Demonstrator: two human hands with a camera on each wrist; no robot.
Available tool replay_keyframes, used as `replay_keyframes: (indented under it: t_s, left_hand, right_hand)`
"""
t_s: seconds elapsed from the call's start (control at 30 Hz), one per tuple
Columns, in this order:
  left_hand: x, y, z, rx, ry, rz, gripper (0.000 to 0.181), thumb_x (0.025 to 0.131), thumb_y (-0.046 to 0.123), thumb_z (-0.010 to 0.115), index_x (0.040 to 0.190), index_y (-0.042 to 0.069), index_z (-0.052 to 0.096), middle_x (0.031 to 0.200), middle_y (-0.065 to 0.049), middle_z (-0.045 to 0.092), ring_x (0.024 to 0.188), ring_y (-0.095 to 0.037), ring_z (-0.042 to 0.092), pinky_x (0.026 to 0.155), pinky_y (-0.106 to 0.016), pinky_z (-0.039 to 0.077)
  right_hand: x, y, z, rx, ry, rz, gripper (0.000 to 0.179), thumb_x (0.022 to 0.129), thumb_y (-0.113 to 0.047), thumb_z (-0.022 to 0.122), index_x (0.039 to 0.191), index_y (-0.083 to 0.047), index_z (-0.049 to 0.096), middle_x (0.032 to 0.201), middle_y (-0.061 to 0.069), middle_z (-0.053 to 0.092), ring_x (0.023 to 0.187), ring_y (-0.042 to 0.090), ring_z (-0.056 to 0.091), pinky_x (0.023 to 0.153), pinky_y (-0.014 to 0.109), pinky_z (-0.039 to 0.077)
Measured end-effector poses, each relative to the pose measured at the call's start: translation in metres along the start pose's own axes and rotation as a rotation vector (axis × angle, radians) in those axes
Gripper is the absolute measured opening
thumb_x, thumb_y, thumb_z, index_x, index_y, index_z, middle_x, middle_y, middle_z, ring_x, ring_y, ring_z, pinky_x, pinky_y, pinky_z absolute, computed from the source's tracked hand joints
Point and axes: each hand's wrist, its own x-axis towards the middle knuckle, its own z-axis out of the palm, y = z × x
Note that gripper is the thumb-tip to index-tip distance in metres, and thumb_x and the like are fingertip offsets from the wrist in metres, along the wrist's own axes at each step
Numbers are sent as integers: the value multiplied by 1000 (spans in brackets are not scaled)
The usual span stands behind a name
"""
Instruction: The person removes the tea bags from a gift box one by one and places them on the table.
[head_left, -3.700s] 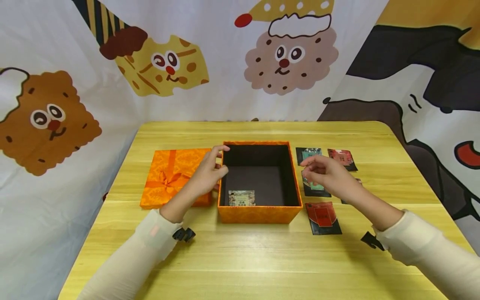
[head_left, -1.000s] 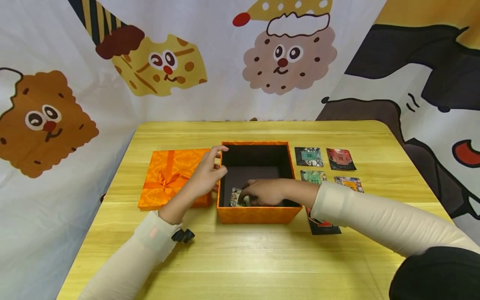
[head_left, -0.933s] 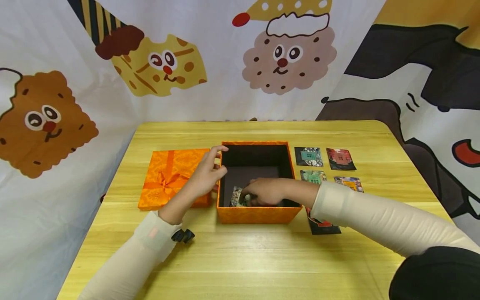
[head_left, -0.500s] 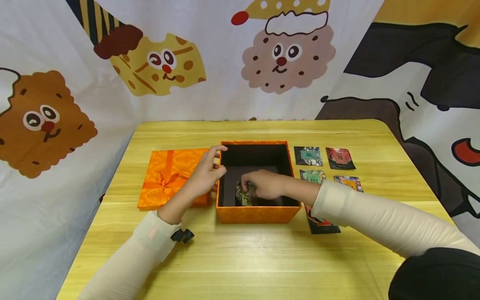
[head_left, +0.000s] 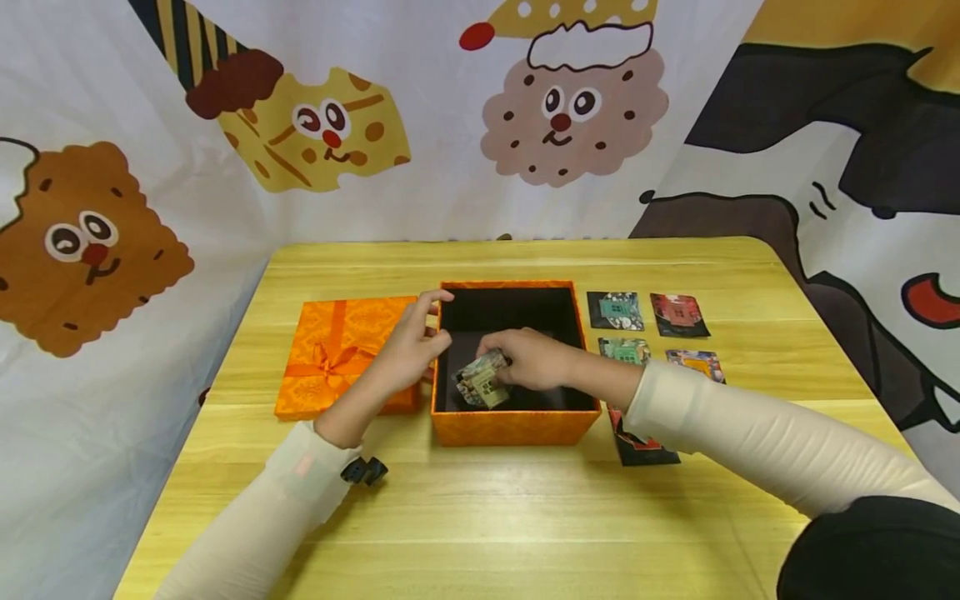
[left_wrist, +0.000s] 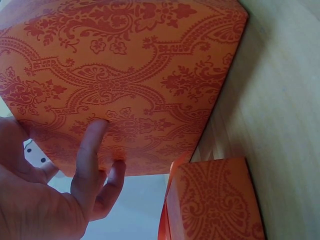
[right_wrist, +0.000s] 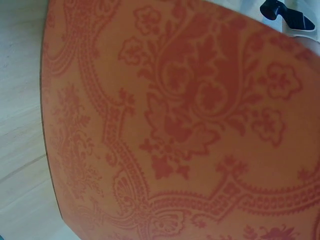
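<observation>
An orange patterned gift box (head_left: pixel 517 428) stands without its lid, showing a dark interior. Inside it, my right hand (head_left: pixel 536 358) pinches a small flat packet (head_left: pixel 483 382) with a pale label, tilted above the box floor. The right wrist view shows only the outer wall of the box (right_wrist: pixel 200 120); the hand is hidden there. My left hand (head_left: pixel 412 342) holds the box's left wall: thumb and index finger reach the rim, while other fingers (left_wrist: pixel 90 150) touch the outer wall, as the left wrist view shows.
The orange lid (head_left: pixel 307 383) with a ribbon bow lies left of the box. Several flat packets lie to its right, among them a red one (head_left: pixel 680 313), a teal-labelled one (head_left: pixel 617 311) and a red-and-black one (head_left: pixel 647 450) partly under the right sleeve. A printed curtain hangs behind the table.
My right hand has come from above the right-hand packets into the box. It has lifted the packet from the box floor and tilted it. The left hand stays on the box wall.
</observation>
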Motion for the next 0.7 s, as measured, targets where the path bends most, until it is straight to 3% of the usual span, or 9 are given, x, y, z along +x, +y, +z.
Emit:
replay_keyframes:
  t_s: [0.13,0.3,0.5,0.7]
  left_hand:
    - [1,0,0,-5,4,5,55,99,10,51,150,25,37,144,-16,31,86,-32,51,55,-52,59]
    - [2,1,-1,-5,12,11,55,98,10,52,149,26,37,143,-17,31,87,-32,51,55,-55,59]
    - [2,1,-1,-3,8,9,55,99,9,53,149,26,37,143,-17,31,90,-32,51,55,-52,60]
    - [1,0,0,1,2,1,55,99,9,52,149,26,37,143,-17,31,87,-32,51,53,-46,59]
  right_hand:
    - [0,2,-1,85,-11,13,21,99,-6,63,119,-13,63,97,2,67,75,16,58,69,29,50]
    - [0,2,-3,116,-11,15,25,100,-4,60,124,-13,62,101,4,66,72,15,55,69,29,49]
    - [-3,1,-6,169,10,27,43,101,-1,54,142,-13,57,121,11,62,51,14,37,57,28,40]
    - [-8,0,-8,241,19,46,45,102,-3,53,146,-12,55,132,15,58,48,13,35,52,27,38]
